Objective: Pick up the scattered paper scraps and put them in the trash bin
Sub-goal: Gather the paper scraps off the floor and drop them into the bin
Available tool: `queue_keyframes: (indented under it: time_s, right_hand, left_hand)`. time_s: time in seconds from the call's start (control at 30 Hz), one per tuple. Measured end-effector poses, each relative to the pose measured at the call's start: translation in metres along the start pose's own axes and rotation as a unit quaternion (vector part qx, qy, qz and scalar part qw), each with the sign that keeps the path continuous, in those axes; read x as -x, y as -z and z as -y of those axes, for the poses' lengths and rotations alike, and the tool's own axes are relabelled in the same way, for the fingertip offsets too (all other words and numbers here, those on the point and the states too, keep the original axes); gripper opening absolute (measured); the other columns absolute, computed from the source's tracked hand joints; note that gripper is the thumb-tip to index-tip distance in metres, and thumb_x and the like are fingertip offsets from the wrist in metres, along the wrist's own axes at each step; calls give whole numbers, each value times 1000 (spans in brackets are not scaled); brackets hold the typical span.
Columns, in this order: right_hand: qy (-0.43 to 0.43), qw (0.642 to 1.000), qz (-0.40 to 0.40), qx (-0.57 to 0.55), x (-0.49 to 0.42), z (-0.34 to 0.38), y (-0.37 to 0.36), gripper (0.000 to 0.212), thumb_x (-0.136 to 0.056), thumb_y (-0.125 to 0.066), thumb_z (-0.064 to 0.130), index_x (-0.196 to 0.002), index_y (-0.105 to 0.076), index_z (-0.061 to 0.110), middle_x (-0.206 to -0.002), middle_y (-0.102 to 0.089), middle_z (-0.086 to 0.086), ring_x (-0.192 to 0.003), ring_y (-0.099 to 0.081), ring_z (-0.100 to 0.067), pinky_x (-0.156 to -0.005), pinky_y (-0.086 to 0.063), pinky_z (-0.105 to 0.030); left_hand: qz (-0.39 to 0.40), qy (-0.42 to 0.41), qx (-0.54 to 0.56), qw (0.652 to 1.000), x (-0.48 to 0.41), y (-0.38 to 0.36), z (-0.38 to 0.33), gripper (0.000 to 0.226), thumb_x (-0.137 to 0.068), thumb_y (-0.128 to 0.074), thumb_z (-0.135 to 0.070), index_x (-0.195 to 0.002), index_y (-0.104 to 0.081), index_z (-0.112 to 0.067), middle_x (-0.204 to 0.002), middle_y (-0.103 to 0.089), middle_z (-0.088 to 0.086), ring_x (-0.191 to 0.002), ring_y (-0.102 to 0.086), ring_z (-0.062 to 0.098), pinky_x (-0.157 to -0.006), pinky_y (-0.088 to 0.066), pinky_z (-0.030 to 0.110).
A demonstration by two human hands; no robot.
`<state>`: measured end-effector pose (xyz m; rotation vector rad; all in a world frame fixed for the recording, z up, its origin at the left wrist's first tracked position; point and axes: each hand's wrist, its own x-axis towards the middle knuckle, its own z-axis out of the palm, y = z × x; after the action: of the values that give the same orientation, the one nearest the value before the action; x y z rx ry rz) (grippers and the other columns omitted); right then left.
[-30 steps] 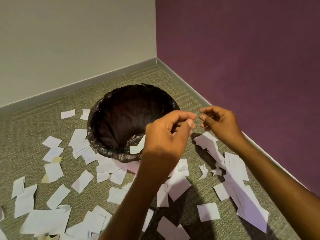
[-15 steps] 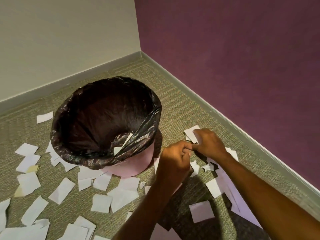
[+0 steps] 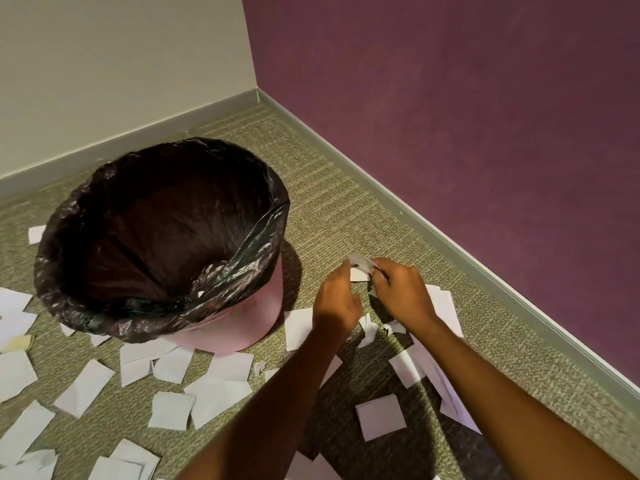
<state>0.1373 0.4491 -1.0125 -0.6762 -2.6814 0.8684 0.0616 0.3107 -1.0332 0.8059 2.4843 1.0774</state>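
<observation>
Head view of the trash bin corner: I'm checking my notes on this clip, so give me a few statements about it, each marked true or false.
1. The trash bin is lined with a dark plastic bag. True.
2. Both hands are inside the bin. False: the left hand and right hand are over the carpet, to the right of the bin.
3. The two hands hold a paper scrap at their fingertips. True.
4. The carpet has no paper on it. False: many scraps lie around the bin.
5. The bin stands apart from the purple wall. True.
</observation>
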Motion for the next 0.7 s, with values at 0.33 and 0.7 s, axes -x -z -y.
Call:
queue_keyframes:
  time_s: [0.33,0.7]
  right_hand:
    - [-160,972,-148,-83,16,-30,41,21,-104,-64,12,-85,-57,11,-66,-52,3,-57,-45,-13,-54,-36,-32]
    - [-255,936,-107,-219,32,-33,46,28,-99,-75,27,-91,-58,6,-81,-61,-16,-70,-59,-36,-72,-59,-65]
  left_hand:
    - [20,-92,-255,962,-20,-7,-21,35,-99,-71,-19,-133,-65,-16,-135,-61,5,-124,-55,26,-98,-55,43]
    - [6,-30,-193,981,-18,-2,-21,29,-98,-60,6,-120,-72,-8,-112,-73,11,-99,-69,25,-79,-54,31]
